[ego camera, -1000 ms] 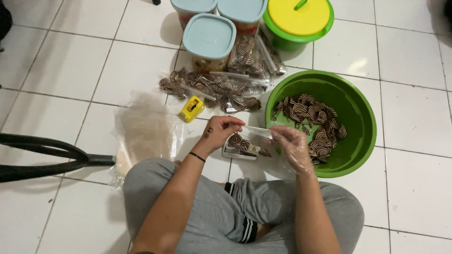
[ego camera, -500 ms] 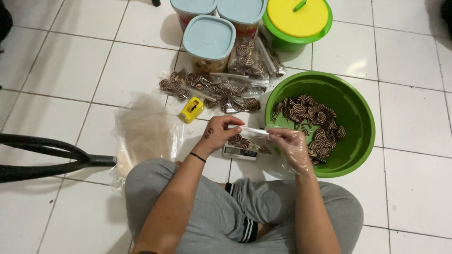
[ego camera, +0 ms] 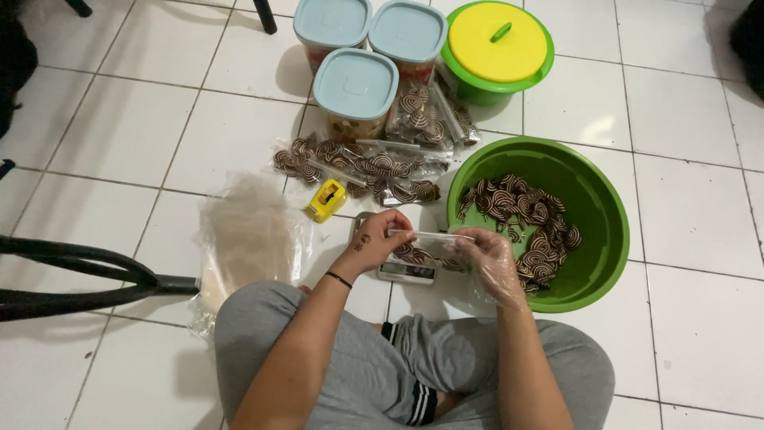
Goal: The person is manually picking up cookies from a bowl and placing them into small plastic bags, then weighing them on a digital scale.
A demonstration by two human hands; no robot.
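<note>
At frame centre, the bare left hand and the plastic-gloved right hand each pinched an end of a clear bag of swirl cookies above a small scale, which the bag mostly hid; the green basin at right held loose cookies
</note>
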